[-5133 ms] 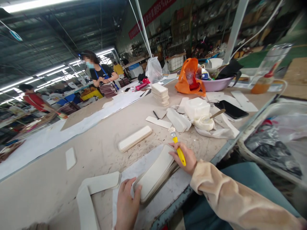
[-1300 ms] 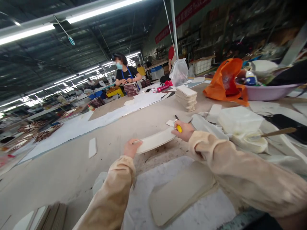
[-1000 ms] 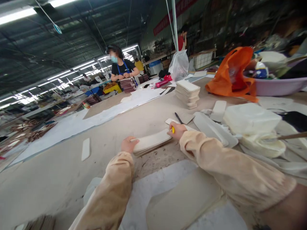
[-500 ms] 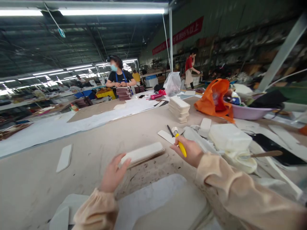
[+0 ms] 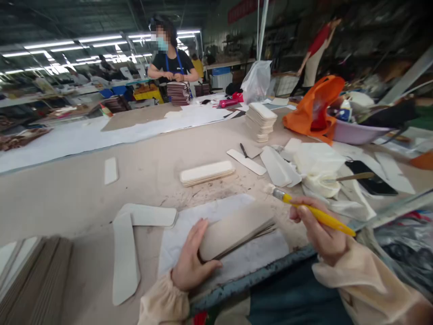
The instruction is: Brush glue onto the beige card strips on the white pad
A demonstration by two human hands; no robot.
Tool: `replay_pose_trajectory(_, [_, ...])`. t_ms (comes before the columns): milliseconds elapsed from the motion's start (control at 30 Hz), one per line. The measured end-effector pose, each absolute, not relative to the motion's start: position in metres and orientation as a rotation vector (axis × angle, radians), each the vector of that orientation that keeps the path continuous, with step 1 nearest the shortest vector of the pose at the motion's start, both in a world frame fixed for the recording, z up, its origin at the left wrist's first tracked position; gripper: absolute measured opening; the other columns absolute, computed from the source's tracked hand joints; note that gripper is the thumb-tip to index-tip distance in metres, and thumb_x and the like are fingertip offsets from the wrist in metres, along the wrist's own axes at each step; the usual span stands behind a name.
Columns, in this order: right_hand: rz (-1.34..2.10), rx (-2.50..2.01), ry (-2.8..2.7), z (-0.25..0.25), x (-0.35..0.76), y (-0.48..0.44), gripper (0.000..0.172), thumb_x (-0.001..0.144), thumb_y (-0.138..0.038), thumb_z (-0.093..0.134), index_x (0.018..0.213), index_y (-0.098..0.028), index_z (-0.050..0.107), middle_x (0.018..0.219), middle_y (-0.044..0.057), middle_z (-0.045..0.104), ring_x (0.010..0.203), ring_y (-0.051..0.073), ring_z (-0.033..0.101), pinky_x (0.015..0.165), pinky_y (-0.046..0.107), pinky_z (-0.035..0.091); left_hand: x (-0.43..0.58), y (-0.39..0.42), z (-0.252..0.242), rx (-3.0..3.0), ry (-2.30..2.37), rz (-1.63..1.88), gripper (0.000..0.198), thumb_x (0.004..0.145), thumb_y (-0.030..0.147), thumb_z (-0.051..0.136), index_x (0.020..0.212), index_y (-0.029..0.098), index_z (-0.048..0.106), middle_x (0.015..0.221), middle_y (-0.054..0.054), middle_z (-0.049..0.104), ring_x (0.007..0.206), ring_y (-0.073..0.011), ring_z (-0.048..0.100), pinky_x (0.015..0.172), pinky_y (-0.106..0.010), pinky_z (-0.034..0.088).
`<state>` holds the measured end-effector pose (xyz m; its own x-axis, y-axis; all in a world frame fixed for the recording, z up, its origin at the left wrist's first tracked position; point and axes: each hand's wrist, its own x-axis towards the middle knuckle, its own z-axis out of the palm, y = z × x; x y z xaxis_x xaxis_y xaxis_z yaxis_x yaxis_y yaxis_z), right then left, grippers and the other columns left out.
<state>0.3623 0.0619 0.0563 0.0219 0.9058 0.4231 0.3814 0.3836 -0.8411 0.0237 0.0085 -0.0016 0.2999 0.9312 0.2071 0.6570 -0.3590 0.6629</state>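
My left hand (image 5: 192, 262) grips the left end of a stack of long beige board strips (image 5: 237, 230) lying on a white sheet (image 5: 246, 257) at the table's near edge. My right hand (image 5: 320, 230) holds a yellow-handled brush (image 5: 314, 214), its bristle tip pointing left just above the right end of that stack. Farther out on the table lies a smaller pile of cream strips (image 5: 207, 172), with no hand on it.
Two loose strips (image 5: 131, 239) lie at the left, and a brown board stack (image 5: 37, 280) at the near left corner. A tall strip pile (image 5: 260, 121), an orange bag (image 5: 313, 113), a white glue tub (image 5: 318, 174) and a phone (image 5: 370, 183) crowd the right. A co-worker (image 5: 171, 61) stands opposite.
Both hands put a strip on the far cream pile, then drew back. My left hand now grips the near stack and the brush has come down beside it.
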Motion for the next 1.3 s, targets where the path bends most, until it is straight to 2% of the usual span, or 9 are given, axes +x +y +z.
replay_pose_trajectory(133, [0.912, -1.079, -1.310, 0.051, 0.335, 0.044, 0.026, 0.095, -0.042, 0.046, 0.100, -0.020, 0.060, 0.056, -0.002, 0.049, 0.051, 0.012, 0.045, 0.046, 0.026, 0.037, 0.023, 0.012, -0.004, 2.085, 1.421, 0.830, 0.099, 0.067, 0.044, 0.078, 0.147, 0.022, 0.024, 0.147, -0.018, 0.039, 0.135, -0.0368, 0.037, 0.110, -0.059, 0.032])
replay_pose_trajectory(300, [1.236, -1.071, -1.252, 0.055, 0.284, 0.036, 0.033, 0.093, -0.048, 0.048, 0.093, -0.017, 0.059, 0.047, -0.005, 0.039, 0.044, 0.009, 0.036, 0.041, 0.023, 0.026, 0.024, 0.011, -0.004, 2.037, 1.379, 0.927, 0.102, 0.068, 0.038, 0.078, 0.148, 0.021, 0.018, 0.137, -0.015, 0.049, 0.130, -0.0332, 0.043, 0.109, -0.056, 0.034])
replay_pose_trajectory(467, [1.346, -1.111, -1.394, 0.056, 0.242, 0.036, 0.038, 0.092, -0.052, 0.048, 0.088, -0.016, 0.059, 0.049, -0.005, 0.042, 0.045, 0.008, 0.037, 0.043, 0.023, 0.026, 0.026, 0.011, -0.007, 1.942, 1.382, 0.953, 0.112, 0.064, 0.031, 0.079, 0.150, 0.021, 0.008, 0.134, -0.014, 0.052, 0.125, -0.0305, 0.049, 0.107, -0.053, 0.037])
replay_pose_trajectory(667, [1.479, -1.112, -1.418, 0.048, 0.220, 0.037, 0.036, 0.091, -0.052, 0.049, 0.085, -0.017, 0.055, 0.048, -0.007, 0.041, 0.044, 0.008, 0.034, 0.045, 0.023, 0.027, 0.028, 0.011, -0.006, 1.881, 1.408, 0.958, 0.117, 0.065, 0.034, 0.078, 0.150, 0.021, 0.000, 0.131, -0.013, 0.054, 0.121, -0.0290, 0.053, 0.104, -0.050, 0.041])
replay_pose_trajectory(1133, [1.410, -1.094, -1.379, 0.040, 0.217, 0.032, 0.033, 0.092, -0.049, 0.049, 0.085, -0.018, 0.057, 0.051, -0.006, 0.043, 0.048, 0.009, 0.039, 0.048, 0.023, 0.031, 0.025, 0.012, -0.007, 1.981, 1.435, 0.922, 0.107, 0.071, 0.035, 0.074, 0.150, 0.023, 0.004, 0.132, -0.013, 0.054, 0.121, -0.0287, 0.054, 0.103, -0.048, 0.043])
replay_pose_trajectory(1300, [1.264, -1.068, -1.218, 0.055, 0.247, 0.034, 0.032, 0.091, -0.051, 0.048, 0.087, -0.019, 0.055, 0.048, -0.006, 0.038, 0.044, 0.010, 0.035, 0.043, 0.024, 0.025, 0.024, 0.011, -0.004, 1.997, 1.458, 0.905, 0.104, 0.071, 0.038, 0.075, 0.150, 0.022, 0.008, 0.133, -0.013, 0.053, 0.122, -0.0300, 0.052, 0.105, -0.050, 0.039])
